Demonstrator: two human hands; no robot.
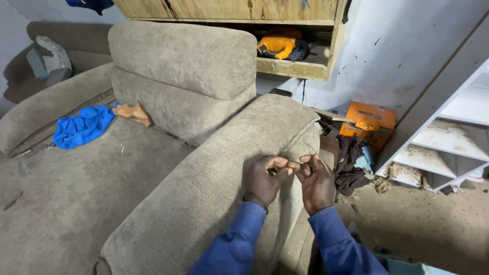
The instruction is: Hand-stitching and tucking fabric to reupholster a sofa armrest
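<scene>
Both my hands rest on the right armrest (224, 168) of a beige fabric sofa (91, 188), near its front seam. My left hand (264, 179) has its fingers curled, with thumb and forefinger pinched together. My right hand (317, 182) is closed as well, its fingertips meeting those of the left hand just above the fabric. Whatever sits between the fingertips is too small to make out. Blue sleeves cover both forearms.
A blue cloth (81, 126) and a tan rag (133, 113) lie on the sofa seat. A wooden shelf (295, 67) behind holds an orange power tool (279, 47). To the right are an orange box (369, 118), dark cloth (351, 163), a white shelf unit (448, 147) and a dusty floor (433, 229).
</scene>
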